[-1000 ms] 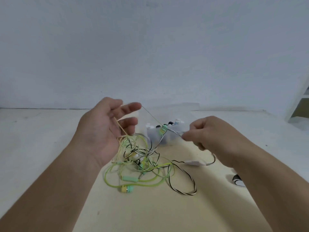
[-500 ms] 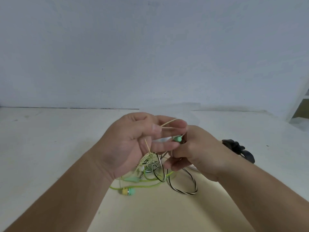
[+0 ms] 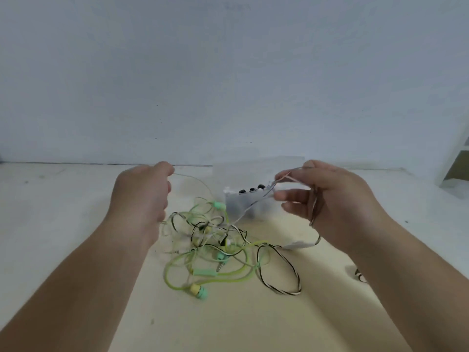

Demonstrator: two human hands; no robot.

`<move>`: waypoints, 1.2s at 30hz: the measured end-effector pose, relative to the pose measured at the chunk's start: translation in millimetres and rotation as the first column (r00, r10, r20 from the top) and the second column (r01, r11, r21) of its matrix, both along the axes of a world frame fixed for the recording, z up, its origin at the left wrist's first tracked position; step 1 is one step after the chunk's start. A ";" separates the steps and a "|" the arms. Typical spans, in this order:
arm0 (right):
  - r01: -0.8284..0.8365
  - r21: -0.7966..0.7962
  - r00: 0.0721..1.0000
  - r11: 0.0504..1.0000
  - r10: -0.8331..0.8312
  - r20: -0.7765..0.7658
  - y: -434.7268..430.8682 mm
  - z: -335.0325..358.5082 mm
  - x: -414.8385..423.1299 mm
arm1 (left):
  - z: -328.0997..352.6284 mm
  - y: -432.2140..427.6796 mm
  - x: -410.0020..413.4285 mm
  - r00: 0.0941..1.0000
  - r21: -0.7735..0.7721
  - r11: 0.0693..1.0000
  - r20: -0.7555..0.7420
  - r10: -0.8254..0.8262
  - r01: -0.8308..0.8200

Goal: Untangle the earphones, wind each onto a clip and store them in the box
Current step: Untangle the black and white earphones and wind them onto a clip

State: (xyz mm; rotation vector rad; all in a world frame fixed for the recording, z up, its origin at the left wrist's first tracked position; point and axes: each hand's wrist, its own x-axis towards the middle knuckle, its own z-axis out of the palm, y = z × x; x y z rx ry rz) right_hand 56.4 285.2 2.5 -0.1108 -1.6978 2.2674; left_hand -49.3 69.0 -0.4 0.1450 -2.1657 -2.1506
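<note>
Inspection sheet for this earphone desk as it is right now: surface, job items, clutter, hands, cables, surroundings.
Surface: pale table, matte.
Job's things: earphone tangle lying on the table; clear box behind it, with small dark pieces on top that are too blurred to name.
Clutter: striped item, half hidden by the right forearm.
Grippers: left hand grips a pale cable; right hand pinches a striped cable; both are raised above the table.
Cables: green, pale and striped cables knotted together; green earbud nearest.
Surroundings: plain wall; shelf at far right.
</note>
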 end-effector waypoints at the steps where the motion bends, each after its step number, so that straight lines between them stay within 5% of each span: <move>1: 0.009 -0.045 0.999 0.999 -0.011 -0.039 2.3 2.6 0.1 | -1.8 -1.8 -1.2 0.997 -0.193 0.981 -0.077 0.022 -0.036; 4: -0.020 -0.205 0.992 0.979 -0.007 -0.128 5.8 12.4 5.1 | -7.0 -5.5 1.2 0.986 -0.687 0.722 -0.165 -0.036 -0.089; 6: -0.053 -0.286 0.985 0.957 0.003 -0.172 7.2 17.1 10.4 | -10.7 -2.7 4.0 0.984 -0.823 0.562 -0.155 -0.088 -0.080; 7: -0.077 -0.304 0.980 0.949 0.016 -0.197 7.7 19.4 12.8 | -12.5 0.0 4.1 0.971 -0.822 0.557 -0.211 -0.112 -0.114; 9: -0.142 -0.283 0.968 0.949 0.074 -0.238 6.8 21.9 16.2 | -9.4 6.5 12.7 0.873 -0.688 0.689 -0.457 -0.169 -0.228; 11: -0.242 -0.231 0.946 0.942 0.177 -0.270 6.0 20.5 16.8 | -3.5 13.9 24.4 0.730 -0.550 0.827 -0.611 -0.306 -0.114; 13: -0.352 -0.192 0.909 0.916 0.285 -0.303 7.6 16.5 16.0 | -1.6 22.4 39.1 0.646 -0.569 0.769 -0.477 -0.596 0.290; 15: -0.420 -0.178 0.875 0.890 0.345 -0.340 9.3 14.8 15.6 | -10.9 28.4 45.8 0.602 -0.649 0.579 -0.225 -0.766 0.494; 18: -0.368 -0.257 0.884 0.893 0.251 -0.395 11.8 20.9 19.0 | -24.1 28.6 38.5 0.669 -0.858 0.423 -0.132 -0.731 0.293; 24: -0.128 -0.469 0.933 0.874 -0.055 -0.356 37.0 29.2 23.1 | -17.3 11.5 17.5 0.799 -0.833 0.522 -0.184 -0.572 0.181; 27: 0.189 -0.042 0.978 0.981 -0.192 -0.084 44.6 25.2 18.1 | -16.2 12.1 15.9 0.849 -0.776 0.622 -0.257 -0.461 0.102; 29: 0.258 0.382 0.951 0.888 -0.302 0.060 40.7 19.2 12.2 | -15.0 11.6 14.6 0.872 -0.713 0.697 -0.291 -0.393 0.076; 32: -0.002 0.740 0.930 0.672 -0.270 0.248 31.6 14.9 13.6 | -13.0 7.5 9.0 0.912 -0.564 0.822 -0.290 -0.289 0.081; 36: -0.338 0.855 0.897 0.392 -0.142 0.420 24.5 13.7 22.2 | -11.4 4.5 3.8 0.933 -0.512 0.859 -0.318 -0.167 -0.021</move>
